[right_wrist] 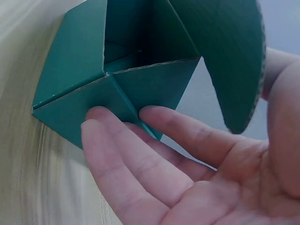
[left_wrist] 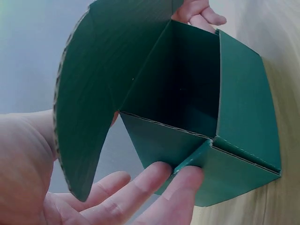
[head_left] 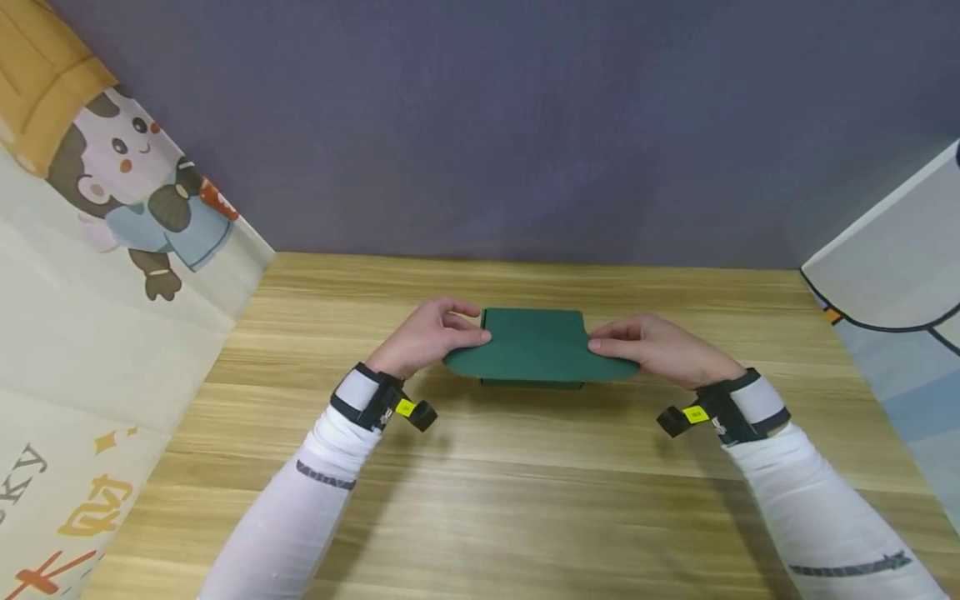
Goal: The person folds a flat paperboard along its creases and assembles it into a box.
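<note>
A small green cardboard box (head_left: pixel 531 385) sits on the wooden table, its lid (head_left: pixel 534 343) tilted up with wide rounded ends. My left hand (head_left: pixel 433 335) holds the box's left side, thumb on top of the lid. In the left wrist view, fingertips (left_wrist: pixel 185 180) press the side panel beneath the raised flap (left_wrist: pixel 110 65). From the opposite side my right hand (head_left: pixel 663 346) grips the box, its thumb over the lid. Fingertips (right_wrist: pixel 98 115) lie against that side panel in the right wrist view. Between lid and front wall (left_wrist: pixel 246 98) a dark opening shows; no contents are visible there.
The wooden table (head_left: pixel 480 483) runs up to a dark blue-grey wall (head_left: pixel 510 125) behind the box. Printed cartoon panels stand at the left (head_left: pixel 112 333) and right (head_left: pixel 892 258). Both wrists wear black straps with small cameras.
</note>
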`<control>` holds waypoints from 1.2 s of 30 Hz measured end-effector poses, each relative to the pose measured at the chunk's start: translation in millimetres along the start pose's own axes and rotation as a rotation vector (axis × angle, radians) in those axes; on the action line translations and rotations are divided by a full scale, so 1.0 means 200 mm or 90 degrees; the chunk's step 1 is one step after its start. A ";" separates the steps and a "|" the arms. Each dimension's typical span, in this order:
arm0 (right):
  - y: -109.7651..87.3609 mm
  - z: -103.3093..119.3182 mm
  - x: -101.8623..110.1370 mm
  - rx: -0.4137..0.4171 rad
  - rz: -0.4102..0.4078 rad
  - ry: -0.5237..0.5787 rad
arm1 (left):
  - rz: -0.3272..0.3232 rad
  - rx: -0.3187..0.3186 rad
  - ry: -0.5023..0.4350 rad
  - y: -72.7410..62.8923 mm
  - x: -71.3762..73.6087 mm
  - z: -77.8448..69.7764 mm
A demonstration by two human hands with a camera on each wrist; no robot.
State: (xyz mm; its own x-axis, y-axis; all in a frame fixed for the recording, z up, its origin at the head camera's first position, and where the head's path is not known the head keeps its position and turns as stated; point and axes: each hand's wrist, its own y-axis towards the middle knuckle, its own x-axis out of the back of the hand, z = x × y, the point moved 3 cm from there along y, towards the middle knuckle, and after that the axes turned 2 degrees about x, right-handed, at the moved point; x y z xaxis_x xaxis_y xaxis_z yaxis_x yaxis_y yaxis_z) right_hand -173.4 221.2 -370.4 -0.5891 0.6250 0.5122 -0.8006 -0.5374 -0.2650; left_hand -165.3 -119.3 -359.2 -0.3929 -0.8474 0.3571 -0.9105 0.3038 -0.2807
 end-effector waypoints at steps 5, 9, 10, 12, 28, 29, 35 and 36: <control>0.00 0.00 -0.03 0.001 -0.010 0.027 | -0.008 -0.007 0.000 0.01 -0.01 0.02; 0.00 0.00 -0.06 0.004 -0.013 0.028 | 0.000 0.006 -0.002 0.01 -0.02 0.06; -0.01 0.00 -0.07 0.005 -0.013 0.022 | 0.003 0.013 -0.001 0.01 -0.03 0.07; -0.01 0.00 -0.08 0.006 -0.011 0.014 | 0.008 0.027 -0.001 0.01 -0.04 0.08; -0.03 -0.04 -0.22 -0.026 -0.093 0.029 | -0.008 0.026 0.025 -0.02 -0.10 0.16; -0.03 -0.04 -0.23 -0.028 -0.097 0.031 | -0.010 0.025 0.027 -0.02 -0.10 0.17; -0.05 -0.06 -0.26 -0.035 -0.123 0.034 | -0.022 0.025 0.021 -0.04 -0.13 0.17; -0.05 -0.07 -0.27 -0.035 -0.127 0.034 | -0.025 0.025 0.019 -0.04 -0.13 0.17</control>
State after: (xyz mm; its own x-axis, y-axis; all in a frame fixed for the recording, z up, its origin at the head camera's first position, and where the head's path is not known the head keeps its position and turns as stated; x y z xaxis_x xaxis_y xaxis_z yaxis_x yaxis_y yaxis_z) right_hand -135.5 200.9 -405.8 -0.4214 0.7460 0.5156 -0.9062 -0.3689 -0.2068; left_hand -143.1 -114.3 -397.3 -0.3615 -0.8445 0.3951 -0.9196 0.2529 -0.3008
